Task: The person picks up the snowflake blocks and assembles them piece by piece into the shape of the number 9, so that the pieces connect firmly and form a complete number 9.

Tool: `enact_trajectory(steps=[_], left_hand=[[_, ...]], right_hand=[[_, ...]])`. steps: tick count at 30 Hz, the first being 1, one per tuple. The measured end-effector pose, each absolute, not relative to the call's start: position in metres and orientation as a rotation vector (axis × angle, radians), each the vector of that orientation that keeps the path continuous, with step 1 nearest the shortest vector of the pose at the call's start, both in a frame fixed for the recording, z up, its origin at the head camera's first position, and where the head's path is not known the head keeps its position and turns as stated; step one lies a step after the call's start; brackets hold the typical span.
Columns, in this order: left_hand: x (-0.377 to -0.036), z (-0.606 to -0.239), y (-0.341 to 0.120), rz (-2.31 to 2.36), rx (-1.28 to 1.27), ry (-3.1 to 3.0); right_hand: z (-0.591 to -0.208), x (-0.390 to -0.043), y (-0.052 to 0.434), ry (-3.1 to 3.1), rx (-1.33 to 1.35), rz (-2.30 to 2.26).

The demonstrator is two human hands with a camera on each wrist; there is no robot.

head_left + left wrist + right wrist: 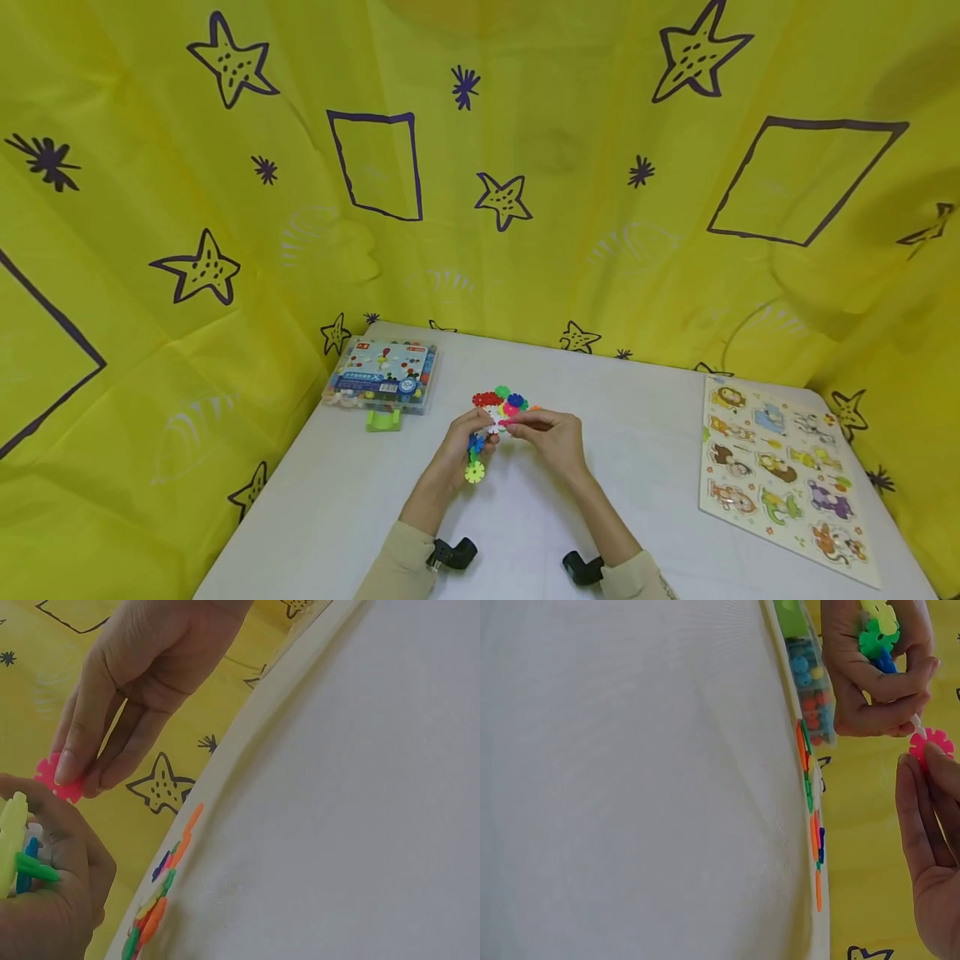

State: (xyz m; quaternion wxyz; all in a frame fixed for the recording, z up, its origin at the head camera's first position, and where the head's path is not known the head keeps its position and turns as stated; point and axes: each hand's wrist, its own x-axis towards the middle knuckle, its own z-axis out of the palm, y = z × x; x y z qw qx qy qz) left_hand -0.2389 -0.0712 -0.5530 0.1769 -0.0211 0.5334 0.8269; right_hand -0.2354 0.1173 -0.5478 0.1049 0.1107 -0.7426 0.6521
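My left hand (452,450) grips a short chain of plastic snowflake discs above the table. In it are a yellow disc (475,472), a green disc (876,641), a blue disc (477,443) and a white disc (919,726), partly hidden by the fingers. Between thumb and fingers, my right hand (557,440) pinches a pink snowflake disc (931,744). The pink disc meets the edge of the white one in the right wrist view; whether they are joined I cannot tell. Loose snowflake discs (487,400) in several colours lie on the table just beyond both hands.
A clear plastic box (384,375) of colourful beads sits at the back left, with a light green piece (384,421) at its front. On the right lies an animal puzzle board (780,479). Yellow patterned curtain (555,275) surrounds the white table (645,483).
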Motion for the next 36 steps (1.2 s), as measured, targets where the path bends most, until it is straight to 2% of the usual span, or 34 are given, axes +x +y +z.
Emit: enact_trajectory(steps=[12,23,36], left_hand=[[-0.239,-0.554,-0.069,2.376,0.006,1.508],[-0.241,-0.553,-0.071,2.365,-0.009,1.536],[-0.243,-0.554,-0.072,2.321,0.03,1.512]], right_hand=[[-0.545,-0.238,0.121,-2.261,0.351,1.868],[-0.545,-0.259,0.142,-2.577,0.02,1.439],[-0.552,-0.279,0.144,-2.848,0.037,1.075]])
